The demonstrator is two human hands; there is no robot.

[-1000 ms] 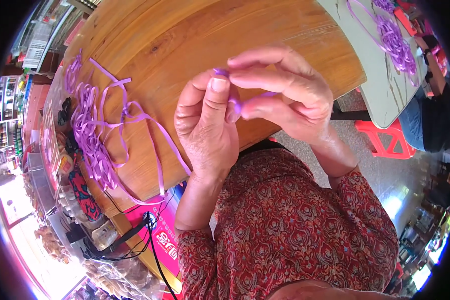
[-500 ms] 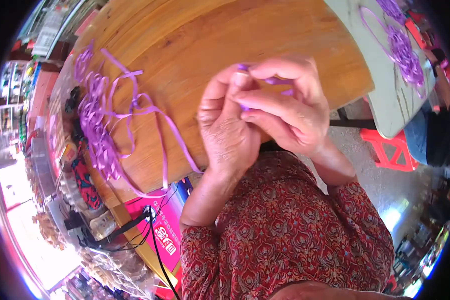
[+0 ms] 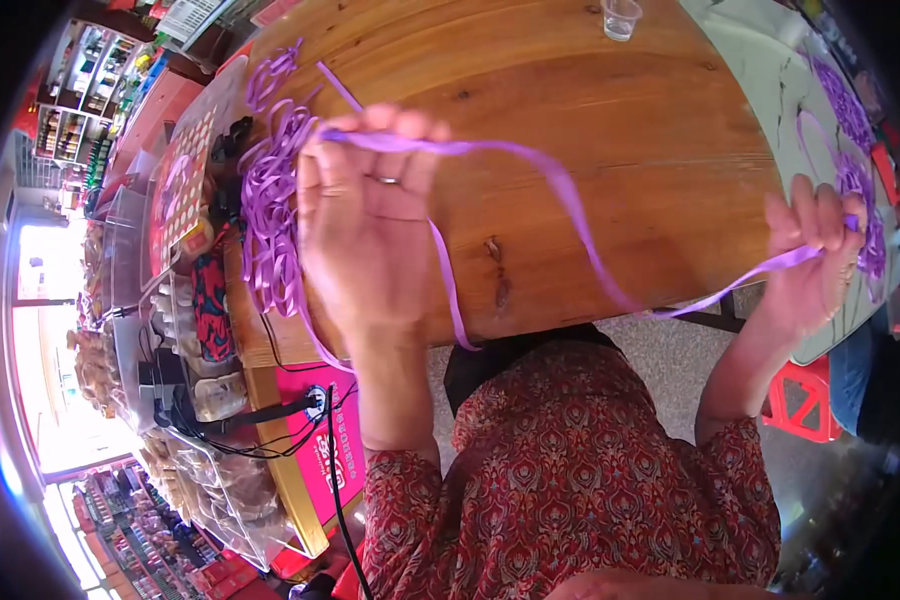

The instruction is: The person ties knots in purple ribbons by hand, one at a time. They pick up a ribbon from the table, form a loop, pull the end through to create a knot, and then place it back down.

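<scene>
A length of purple ribbon (image 3: pixel 562 190) hangs in a loose curve between my two raised hands. My left hand (image 3: pixel 370 220), palm turned up and slightly blurred, pinches it at the thumb; a ring shows on one finger. At the far right, my right hand (image 3: pixel 815 250) has its fingers closed on the other part of the ribbon, and a small bit sticks out above the grip. Behind my left hand lies a tangled pile of purple ribbon (image 3: pixel 268 225) on the wooden table (image 3: pixel 610 120), with loose strands running toward the near edge.
A clear plastic cup (image 3: pixel 620 20) stands at the table's far side. More purple ribbon (image 3: pixel 852 110) lies on the pale table (image 3: pixel 745 45) at right, above a red stool (image 3: pixel 805 400). Black cables (image 3: pixel 270 430) and a pink box (image 3: pixel 320 440) sit at the near left.
My hands were close together over the table's middle; now they are wide apart, the left moved left and the right moved far right, with ribbon drawn out between them. The view has shifted.
</scene>
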